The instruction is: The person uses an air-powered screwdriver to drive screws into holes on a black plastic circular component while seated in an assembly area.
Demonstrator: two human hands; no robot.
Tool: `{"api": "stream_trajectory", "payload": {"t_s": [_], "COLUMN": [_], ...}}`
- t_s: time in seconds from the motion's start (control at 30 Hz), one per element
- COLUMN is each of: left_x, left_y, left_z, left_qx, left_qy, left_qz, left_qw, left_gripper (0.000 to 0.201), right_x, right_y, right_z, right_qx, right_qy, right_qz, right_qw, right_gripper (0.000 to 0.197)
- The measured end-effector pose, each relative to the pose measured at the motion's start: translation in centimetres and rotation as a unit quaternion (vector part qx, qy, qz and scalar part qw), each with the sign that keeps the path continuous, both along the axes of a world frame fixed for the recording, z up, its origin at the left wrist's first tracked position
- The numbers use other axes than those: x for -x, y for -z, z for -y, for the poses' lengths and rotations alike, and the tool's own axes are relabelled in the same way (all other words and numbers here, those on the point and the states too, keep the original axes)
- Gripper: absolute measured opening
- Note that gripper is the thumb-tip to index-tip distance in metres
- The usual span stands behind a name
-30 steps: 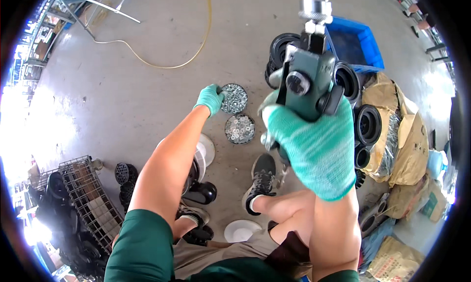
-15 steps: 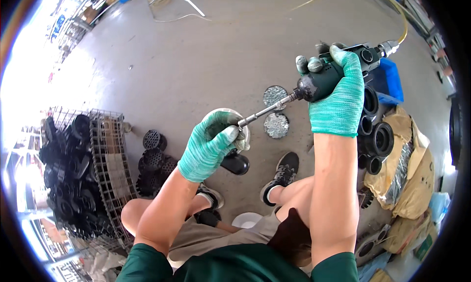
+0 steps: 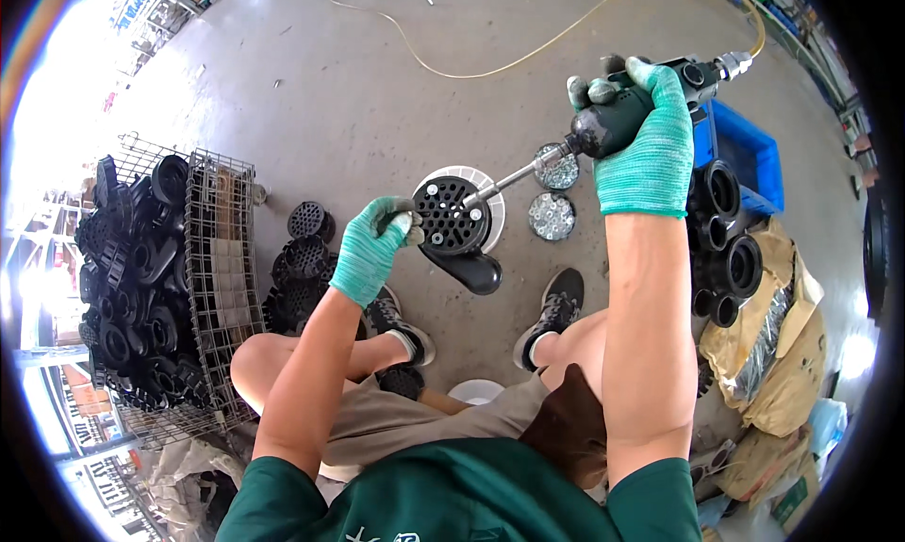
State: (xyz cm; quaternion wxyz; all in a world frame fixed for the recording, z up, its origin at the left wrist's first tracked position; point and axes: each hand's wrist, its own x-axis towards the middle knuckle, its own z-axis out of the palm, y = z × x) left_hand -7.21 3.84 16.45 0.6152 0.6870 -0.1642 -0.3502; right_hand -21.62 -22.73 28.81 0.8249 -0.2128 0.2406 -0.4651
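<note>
My right hand (image 3: 650, 160), in a green-and-white knit glove, is wrapped round a dark air screwdriver (image 3: 603, 135). Its long metal bit points down-left, the tip at the top of a round black perforated part (image 3: 451, 229) with a curved black arm (image 3: 476, 273). Several light metal fasteners sit on that part's face. My left hand (image 3: 368, 250), gloved alike, has its fingers closed at the part's left rim, the fingertips partly hidden. Under the part shows a white round base (image 3: 497, 212). Two round containers of small metal pieces, one farther (image 3: 558, 170) and one nearer (image 3: 551, 218), lie on the floor to its right.
At left, a wire cage (image 3: 222, 287) holds a heap of black parts, with perforated discs (image 3: 306, 257) beside it. Black ring-shaped parts (image 3: 740, 267), a blue crate (image 3: 745, 156) and brown sacks (image 3: 792, 353) stand at right. A yellow hose (image 3: 528, 57) trails from the screwdriver.
My left hand has moved from the bit's tip to the left rim of the black part. The bit's tip now meets the part's face. The view has shifted, uncovering the whole part.
</note>
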Motion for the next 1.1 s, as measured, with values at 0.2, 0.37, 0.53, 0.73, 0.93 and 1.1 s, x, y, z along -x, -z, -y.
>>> {"api": "stream_trajectory", "payload": {"t_s": [0.2, 0.37, 0.53, 0.73, 0.93, 1.1], "left_x": [1.0, 0.5, 1.3, 1.6, 1.7, 1.8], "left_y": [4.9, 6.0, 7.0, 6.2, 7.5, 7.7], "left_z": [0.5, -1.2, -0.6, 0.3, -0.2, -0.3], "left_qx": [-0.027, -0.033, -0.081, -0.121, -0.108, -0.086], "left_qy": [0.002, -0.011, 0.027, 0.087, 0.078, 0.051], "left_qz": [0.023, 0.044, 0.181, 0.448, 0.442, 0.437], "left_qw": [0.999, 0.998, 0.98, 0.881, 0.887, 0.894], "left_gripper": [0.012, 0.014, 0.017, 0.022, 0.024, 0.022], "right_x": [1.1, -0.5, -0.5, -0.2, 0.1, 0.4], "right_y": [0.1, 1.1, 0.9, 1.2, 1.6, 1.7], "right_z": [0.9, 0.2, 0.3, 0.7, 0.7, 0.8], "right_qx": [0.028, -0.003, 0.002, 0.003, 0.015, 0.027], "right_qy": [-0.015, -0.043, -0.014, -0.009, -0.017, -0.019], "right_qz": [-0.032, -0.004, -0.001, 0.018, 0.024, 0.021], "right_qw": [0.999, 0.999, 1.0, 1.0, 0.999, 0.999], "right_gripper": [0.021, 0.016, 0.018, 0.019, 0.019, 0.018]}}
